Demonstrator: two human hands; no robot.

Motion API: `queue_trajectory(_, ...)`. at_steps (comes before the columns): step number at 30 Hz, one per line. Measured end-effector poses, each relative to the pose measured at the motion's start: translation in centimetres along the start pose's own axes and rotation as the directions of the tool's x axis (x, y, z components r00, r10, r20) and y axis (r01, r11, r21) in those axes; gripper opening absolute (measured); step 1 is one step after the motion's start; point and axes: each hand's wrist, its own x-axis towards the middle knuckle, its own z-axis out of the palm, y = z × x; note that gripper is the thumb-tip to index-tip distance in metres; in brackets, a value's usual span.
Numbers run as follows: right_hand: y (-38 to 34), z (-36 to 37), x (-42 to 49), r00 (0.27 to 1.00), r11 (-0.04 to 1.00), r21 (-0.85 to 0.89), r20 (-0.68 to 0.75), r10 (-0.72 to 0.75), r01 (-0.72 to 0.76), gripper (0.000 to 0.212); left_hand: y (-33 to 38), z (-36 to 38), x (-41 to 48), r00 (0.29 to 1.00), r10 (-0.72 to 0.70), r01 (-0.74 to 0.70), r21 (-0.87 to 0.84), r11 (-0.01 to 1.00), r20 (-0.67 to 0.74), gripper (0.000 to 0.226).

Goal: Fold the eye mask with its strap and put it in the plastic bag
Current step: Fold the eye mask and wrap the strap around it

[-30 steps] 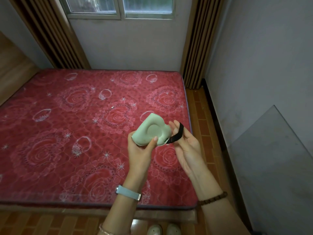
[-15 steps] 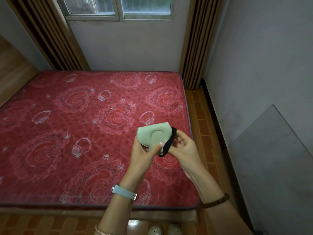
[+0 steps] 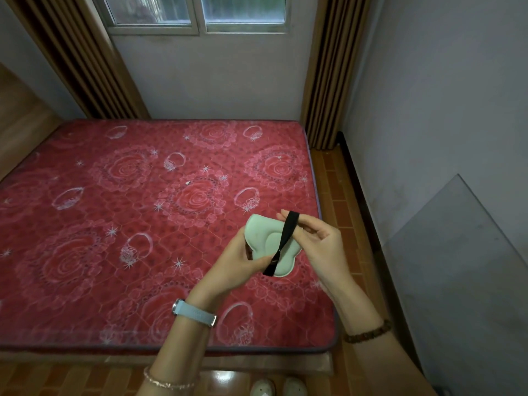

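A pale green eye mask (image 3: 264,241), folded in half, is held in the air over the near right part of the bed. My left hand (image 3: 234,262) pinches its lower left edge with the thumb on top. A black strap (image 3: 283,241) crosses the front of the mask from bottom to top. My right hand (image 3: 320,244) holds the strap's upper end, looped over the fingertips just above the mask. No plastic bag is in view.
A red rose-patterned mattress (image 3: 143,224) fills the space below my hands, with a tiny pale scrap (image 3: 187,182) on it. A grey panel (image 3: 457,267) leans on the right wall. Curtains (image 3: 328,67) flank the window. Tiled floor runs beside the bed.
The mask has turned in my left hand. My right hand has drawn the strap across the mask's front and lifted its end above the top edge.
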Motion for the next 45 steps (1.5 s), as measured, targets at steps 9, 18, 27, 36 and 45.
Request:
queue_trajectory(9, -1.6, -2.4, 1.4, 0.989, 0.903, -0.429, 0.14, 0.044, 0.021, 0.016, -1.1, -0.4, -0.9, 0.99, -0.11, 0.112, -0.015, 0.994, 0.093, 0.062)
queue_trajectory(18, -2.2, -3.8, 2.5, 0.922, 0.805, -0.51, 0.371, -0.111, 0.303, 0.012, -1.0, -0.8, -0.7, 0.99, -0.143, 0.142, -0.097, 0.985, 0.0, 0.031)
queue_trajectory(27, -1.7, -2.7, 1.5, 0.839, 0.702, -0.519, 0.501, -0.212, 0.488, 0.022, -0.6, -0.9, -0.6, 0.99, -0.14, 0.139, -0.055, 0.989, -0.028, 0.023)
queue_trajectory(36, -1.7, -2.9, 2.2, 0.907, 0.833, -0.479, 0.416, -0.065, 0.279, 0.012, -0.5, -0.9, -0.5, 0.995, -0.097, 0.095, -0.065, 0.993, -0.016, 0.019)
queue_trajectory(45, -1.7, -4.1, 3.2, 0.813, 0.934, -0.353, 0.56, 0.16, 0.06, 0.015, -0.7, -1.3, -0.6, 0.988, -0.119, 0.126, -0.065, 0.99, 0.101, 0.022)
